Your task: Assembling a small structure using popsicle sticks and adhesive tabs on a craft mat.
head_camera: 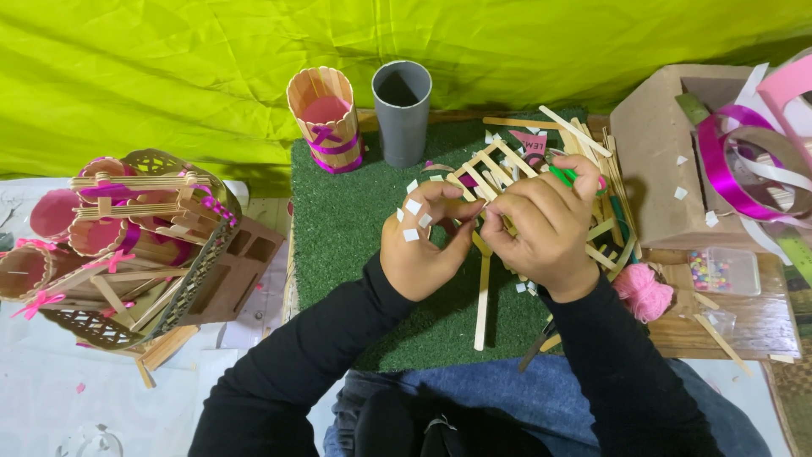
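Hands meet over a square of green artificial turf (355,220) lying on the tabletop (744,326), both in black sleeves. The left hand (420,245) has its fingers curled inward, thumb and fingertips pinched toward the other hand, with several small white paper squares (413,206) stuck to its back and fingers. The right hand (545,224) is closed in a pinch facing it, and between the two sets of fingertips sits the near edge of a small ladder-like frame of wooden craft sticks (491,169); which hand carries the frame's weight cannot be told, since the fingers cover the contact. A single long wooden stick (482,305) lies on the turf just below the hands, pointing toward the person. A green-handled tool (562,176) shows just beyond the right hand's fingers, and loose sticks (605,182) are heaped behind it. At the far edge of the turf stand a cup made of upright sticks with a pink ribbon bow (326,118) and, just beside it, a grey plastic tube (402,110). To the right are a brown cardboard box (655,152), loops of shiny pink ribbon (723,169), a tuft of pink yarn (640,290) and a small clear box of coloured beads (719,271). Well apart on the left, a basket (182,292) holds finished stick cups trimmed with pink bows. A wrinkled yellow-green cloth (423,42) hangs behind everything.
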